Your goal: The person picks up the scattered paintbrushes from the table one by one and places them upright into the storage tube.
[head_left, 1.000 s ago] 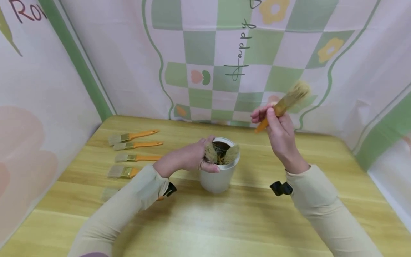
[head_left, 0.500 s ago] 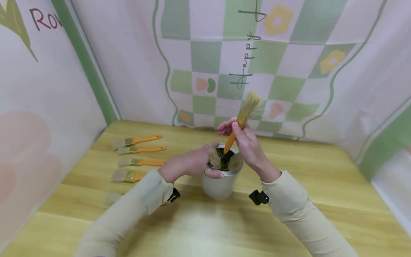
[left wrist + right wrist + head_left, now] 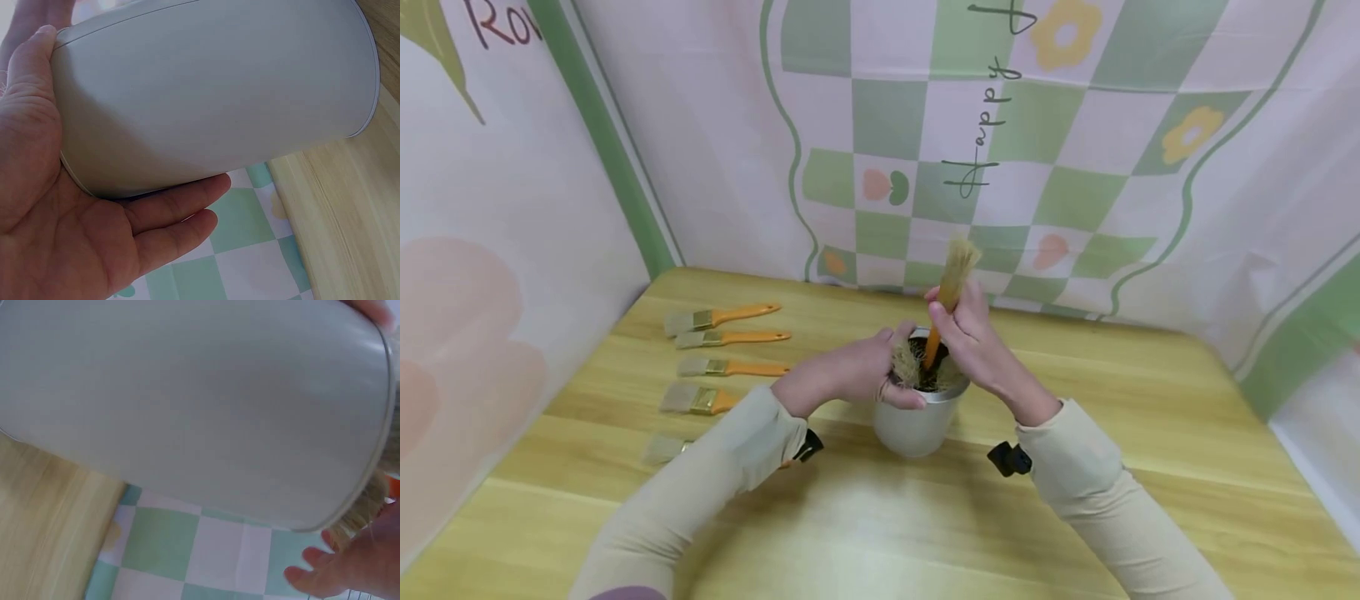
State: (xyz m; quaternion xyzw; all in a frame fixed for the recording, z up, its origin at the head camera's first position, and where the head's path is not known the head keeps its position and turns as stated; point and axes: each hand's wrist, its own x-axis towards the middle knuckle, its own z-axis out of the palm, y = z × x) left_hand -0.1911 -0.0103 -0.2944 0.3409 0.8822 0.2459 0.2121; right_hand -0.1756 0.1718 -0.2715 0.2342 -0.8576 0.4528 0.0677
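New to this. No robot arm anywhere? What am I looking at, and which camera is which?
No robot: a person works with two bare hands. The wide picture comes from a camera worn on the head, looking forward and down. The two close pictures come from cameras on the wrists, one per wrist; a pale cup fills most of each.

The left hand grips the cup at its rim. The right hand pinches a brush, bristles up, its orange handle reaching down into the cup. Other bristle tufts show at the cup's mouth.

On the wooden table, to the person's left, lie five more brushes; the left sleeve partly hides the nearest.
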